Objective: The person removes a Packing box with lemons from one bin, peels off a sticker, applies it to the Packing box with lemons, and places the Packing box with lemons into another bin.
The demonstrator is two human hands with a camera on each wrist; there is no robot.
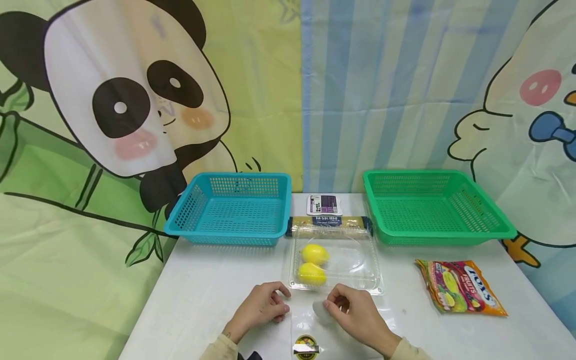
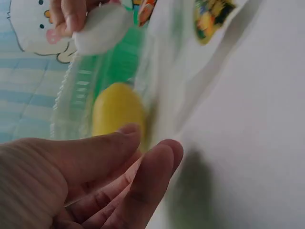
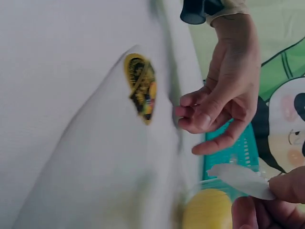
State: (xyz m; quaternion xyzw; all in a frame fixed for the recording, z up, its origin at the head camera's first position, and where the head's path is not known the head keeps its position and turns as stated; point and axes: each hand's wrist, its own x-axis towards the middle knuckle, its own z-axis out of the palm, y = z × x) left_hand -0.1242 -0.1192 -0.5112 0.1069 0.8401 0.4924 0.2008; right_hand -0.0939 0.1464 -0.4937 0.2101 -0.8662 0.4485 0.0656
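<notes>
My right hand (image 1: pixel 357 314) pinches a thin, whitish oval piece (image 3: pixel 243 180) between thumb and fingers, just in front of a clear plastic box (image 1: pixel 353 280). Two lemons (image 1: pixel 314 254) lie inside the box at its left side. Nothing is held by my left hand (image 1: pixel 262 306); its fingers bend loosely, near the box's front left corner. Between the hands and the person lies a clear plastic sheet or lid (image 1: pixel 346 345), bearing a round black and yellow sticker (image 1: pixel 306 346). Both wrist views are partly blurred.
Behind the box lies a long pasta packet (image 1: pixel 328 223), with a small purple-and-white packet (image 1: pixel 324 205) beyond it. A blue basket (image 1: pixel 227 235) stands at left, a green basket (image 1: pixel 445 235) at right. A Fox's candy bag (image 1: pixel 461 287) lies to the right.
</notes>
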